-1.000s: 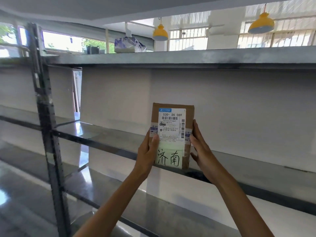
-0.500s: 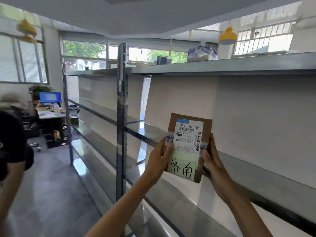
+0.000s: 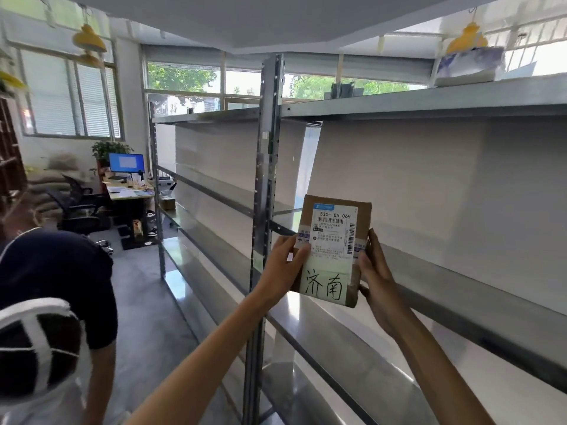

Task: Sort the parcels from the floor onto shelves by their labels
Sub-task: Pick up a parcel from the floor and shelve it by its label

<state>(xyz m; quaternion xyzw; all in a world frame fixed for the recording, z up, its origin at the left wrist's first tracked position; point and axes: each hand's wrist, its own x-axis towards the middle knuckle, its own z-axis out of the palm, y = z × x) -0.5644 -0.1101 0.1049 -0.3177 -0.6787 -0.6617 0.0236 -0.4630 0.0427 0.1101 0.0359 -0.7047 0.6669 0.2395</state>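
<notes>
Head view: bright workroom, grey floor, yellow pendant lamp (image 3: 89,39) overhead, a desk (image 3: 129,193) with a lit monitor (image 3: 126,163) and an office chair (image 3: 76,207) at far left. Running from there toward the camera, bare galvanised steel shelving (image 3: 265,179) with white backing boards behind each level. On the top shelf (image 3: 429,105), at right, a plastic-wrapped bundle (image 3: 468,67). Close by at lower left, another person (image 3: 55,286) in a dark top, bent forward.

Held up in front of the middle shelf (image 3: 460,289), not resting on it: a flat brown cardboard parcel (image 3: 360,219), upright and slightly tilted. On its face, a printed shipping label (image 3: 334,233) reading 530-D5 069, above a pale handwritten note (image 3: 325,285) marked 济南. Pinched along its left edge by the left hand (image 3: 283,265), thumb across the front. Clasped along its right edge by the right hand (image 3: 376,280).

Probably at the label-reading or bay-choosing step. No shelf tags visible, so easy to file under the wrong destination. Thin parcel stood on edge on smooth metal: liable to tip or slide off the front lip if released before leaning on the backing board. Tight quarters as well, with some risk of an elbow bumping the bent person when turning left
</notes>
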